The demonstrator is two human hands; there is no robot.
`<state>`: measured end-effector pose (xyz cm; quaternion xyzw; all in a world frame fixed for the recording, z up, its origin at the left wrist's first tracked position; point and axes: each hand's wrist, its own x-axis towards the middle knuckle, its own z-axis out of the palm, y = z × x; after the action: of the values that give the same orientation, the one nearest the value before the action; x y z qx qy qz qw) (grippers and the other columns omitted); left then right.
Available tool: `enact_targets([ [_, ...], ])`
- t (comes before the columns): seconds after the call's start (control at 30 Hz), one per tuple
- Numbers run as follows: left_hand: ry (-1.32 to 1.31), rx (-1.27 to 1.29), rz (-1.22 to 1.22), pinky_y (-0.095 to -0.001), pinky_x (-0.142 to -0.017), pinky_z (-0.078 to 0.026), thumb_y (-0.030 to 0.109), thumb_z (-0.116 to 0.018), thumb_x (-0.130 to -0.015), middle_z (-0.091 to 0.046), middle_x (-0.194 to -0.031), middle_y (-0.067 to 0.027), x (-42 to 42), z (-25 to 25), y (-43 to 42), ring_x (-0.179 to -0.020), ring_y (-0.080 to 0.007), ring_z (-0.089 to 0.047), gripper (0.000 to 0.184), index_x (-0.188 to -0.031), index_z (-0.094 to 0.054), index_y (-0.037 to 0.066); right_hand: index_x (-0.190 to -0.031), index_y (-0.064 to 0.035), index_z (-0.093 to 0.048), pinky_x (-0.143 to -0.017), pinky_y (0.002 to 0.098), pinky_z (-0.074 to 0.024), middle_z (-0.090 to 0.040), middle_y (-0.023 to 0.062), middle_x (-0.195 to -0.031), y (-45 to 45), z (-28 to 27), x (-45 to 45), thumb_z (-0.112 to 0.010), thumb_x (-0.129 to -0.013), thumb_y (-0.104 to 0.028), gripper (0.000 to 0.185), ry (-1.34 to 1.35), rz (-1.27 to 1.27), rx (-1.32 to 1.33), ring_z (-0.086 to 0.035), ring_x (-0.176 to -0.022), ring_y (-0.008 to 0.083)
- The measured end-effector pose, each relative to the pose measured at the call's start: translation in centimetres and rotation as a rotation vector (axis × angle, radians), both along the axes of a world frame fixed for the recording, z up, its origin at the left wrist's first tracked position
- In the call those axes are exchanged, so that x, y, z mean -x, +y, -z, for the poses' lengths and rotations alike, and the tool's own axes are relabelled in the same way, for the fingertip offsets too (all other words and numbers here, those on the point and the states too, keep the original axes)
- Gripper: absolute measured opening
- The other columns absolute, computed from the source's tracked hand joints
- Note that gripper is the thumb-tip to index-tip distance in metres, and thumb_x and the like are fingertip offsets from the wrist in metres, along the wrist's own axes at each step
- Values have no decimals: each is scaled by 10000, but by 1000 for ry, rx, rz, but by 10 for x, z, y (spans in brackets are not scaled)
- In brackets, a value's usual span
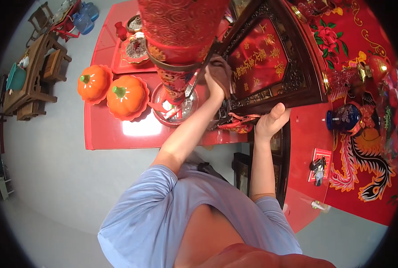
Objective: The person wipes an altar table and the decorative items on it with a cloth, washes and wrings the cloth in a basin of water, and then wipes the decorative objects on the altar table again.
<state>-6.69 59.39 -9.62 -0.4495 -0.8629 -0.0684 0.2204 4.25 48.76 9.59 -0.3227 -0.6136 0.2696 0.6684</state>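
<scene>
Brown carved frame (259,58) with the red-and-gold panel sits tilted above the red table (96,134), close beside the tall red column (181,27); we've got 2 hands on it. Left hand (218,76) is at its column-side edge, fingers partly shaded, so we can't tell how tightly they close; right hand (271,126) is at the lower edge, thumb up, fingers hidden, closure also unclear. We'd best share the weight between both palms, turn slowly with wrists level, and keep the corners off the column and the glass dish (191,109).
</scene>
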Motion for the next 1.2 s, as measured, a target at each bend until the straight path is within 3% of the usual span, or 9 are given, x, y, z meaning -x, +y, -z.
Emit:
enact_targets([
  [0.1,-1496,-1249,571,-337,-1046,-377,110,-458,-982,-520,-1211,-85,-12,-65,17,-1196,-202,-488,345,-1322,-494,61,-1176,85,-477,-919,325,-423,-557,113,-1115,0,6,-6,-520,-980,-512,630,-24,20,13,-524,-1008,184],
  [0.2,-763,-1165,782,-370,-1056,-357,208,-471,-993,-511,-1259,-79,18,-151,8,-1219,-221,-472,362,-1327,-495,70,-1196,90,-474,-918,326,-427,-558,111,-1123,0,5,-4,-520,-979,-515,644,14,-2,24,-524,-1006,183],
  [0.37,-1962,-1390,575,-337,-1012,-411,231,-519,-968,-600,-1119,-81,14,-43,39,-1070,-228,-572,312,-1225,-553,58,-1330,86,-375,-983,349,-420,-498,140,-1263,2,7,-5,-508,-986,-512,703,-24,10,-8,-511,-1119,198],
  [0.5,-1143,-847,173,-319,-1004,-419,83,-523,-958,-547,-1220,-64,-6,-38,-10,-1110,-184,-541,338,-1290,-462,61,-1361,80,-350,-1000,359,-421,-474,147,-1303,3,15,-12,-501,-987,-521,724,-11,-12,41,-505,-1156,200],
  [0.73,-1921,-1346,817,-399,-1124,-321,168,-506,-976,-369,-1445,-134,-24,-176,-8,-1367,-271,-368,540,-1462,-298,56,-1313,111,-385,-1007,334,-382,-505,157,-1264,1,10,-13,-520,-983,-492,700,-46,8,44,-485,-1151,205],
  [0.8,-827,-1144,877,-354,-1148,-289,79,-411,-994,-278,-1548,-160,-25,-211,-35,-1432,-263,-301,489,-1474,-320,60,-1292,112,-402,-999,333,-386,-512,155,-1242,4,13,-14,-506,-988,-497,688,-45,47,18,-489,-1135,203],
  [0.9,-1025,-890,961,-374,-1174,-226,53,-473,-941,-157,-1604,-184,-21,-201,-48,-1496,-311,-143,557,-1478,-323,62,-1276,106,-421,-994,332,-388,-516,141,-1230,2,13,-15,-490,-992,-503,676,-55,86,44,-493,-1108,198],
  [1.0,-1959,-1007,1010,-369,-1188,-204,84,-477,-950,-314,-1527,-137,-17,-141,-51,-1442,-255,-268,602,-1509,-256,79,-1266,99,-428,-968,328,-399,-523,130,-1205,-2,2,-5,-487,-993,-498,659,-55,71,38,-498,-1087,192],
  [1.2,-1618,-790,775,-371,-1220,-97,47,-461,-963,-382,-1481,-78,-17,-75,-47,-1422,-222,-295,694,-1552,-99,105,-1365,61,-373,-982,350,-413,-496,130,-1264,-4,7,-7,-453,-1004,-505,676,-100,59,49,-506,-1118,202],
])
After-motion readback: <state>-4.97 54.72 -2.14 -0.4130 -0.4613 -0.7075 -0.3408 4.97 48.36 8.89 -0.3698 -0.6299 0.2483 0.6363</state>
